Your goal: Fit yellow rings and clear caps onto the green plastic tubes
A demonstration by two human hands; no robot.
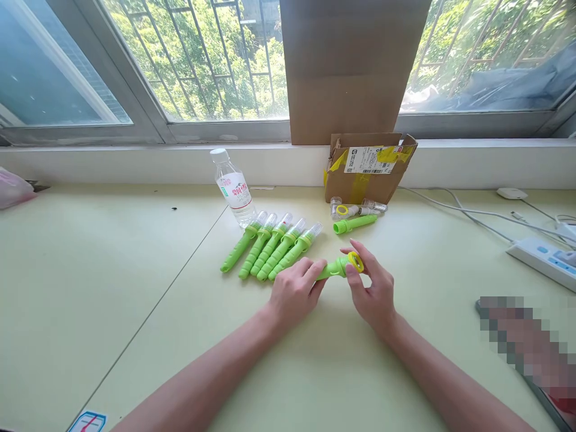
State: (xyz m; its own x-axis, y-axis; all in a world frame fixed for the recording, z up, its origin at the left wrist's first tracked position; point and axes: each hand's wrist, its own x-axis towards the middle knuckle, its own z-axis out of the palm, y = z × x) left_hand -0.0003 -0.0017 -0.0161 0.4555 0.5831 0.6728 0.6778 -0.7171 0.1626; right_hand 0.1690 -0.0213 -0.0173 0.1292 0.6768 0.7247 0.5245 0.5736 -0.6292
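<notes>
My left hand (294, 289) is closed around a green plastic tube-shaped handle (333, 269), which points to the right. At its far end sits a yellow ring-shaped piece (356, 261) with something dark and shiny inside. The thumb and fingers of my right hand (374, 295) pinch this yellow piece. Just left of my left hand lie several finished-looking green handles with clear ribbed caps (273, 243), side by side and slanting. Beyond my right hand rests a loose green handle (355, 224) without a cap. Behind it are clear caps (375, 206) and another yellow ring piece (342, 210).
A water bottle (234, 187) stands tilted in view behind the row. An open cardboard box (366, 174) with yellow tape is against the wall. To the right are a white power strip (542, 259), cables (477, 210) and a partly blurred flat object (526, 354).
</notes>
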